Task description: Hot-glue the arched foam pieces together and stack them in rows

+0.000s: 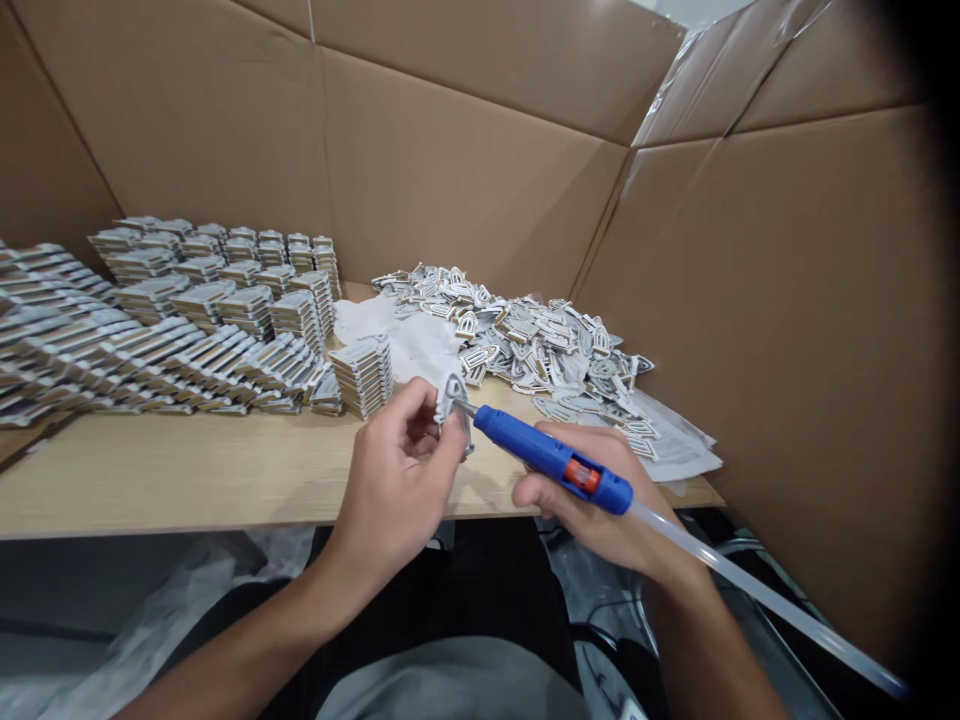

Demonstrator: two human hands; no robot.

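My left hand point(401, 470) pinches a small grey-white arch-shaped piece point(452, 395), held upright above the table's front part. In my right hand point(600, 490) lies a blue pen-shaped tool point(525, 440) with a metal tip, an orange part in its side and a clear tube point(750, 585) running from its rear to the lower right. The tool's tip meets the face of the piece, near the left fingertips. Just left of the left hand stands a stack of similar pieces point(362, 375).
Many neat stacks point(240, 305) of the same pieces fill the table's left side. A loose heap point(540, 345) lies at the right on white sheets point(686, 440). Tall cardboard walls point(465, 150) enclose the table point(187, 470) at the back and right.
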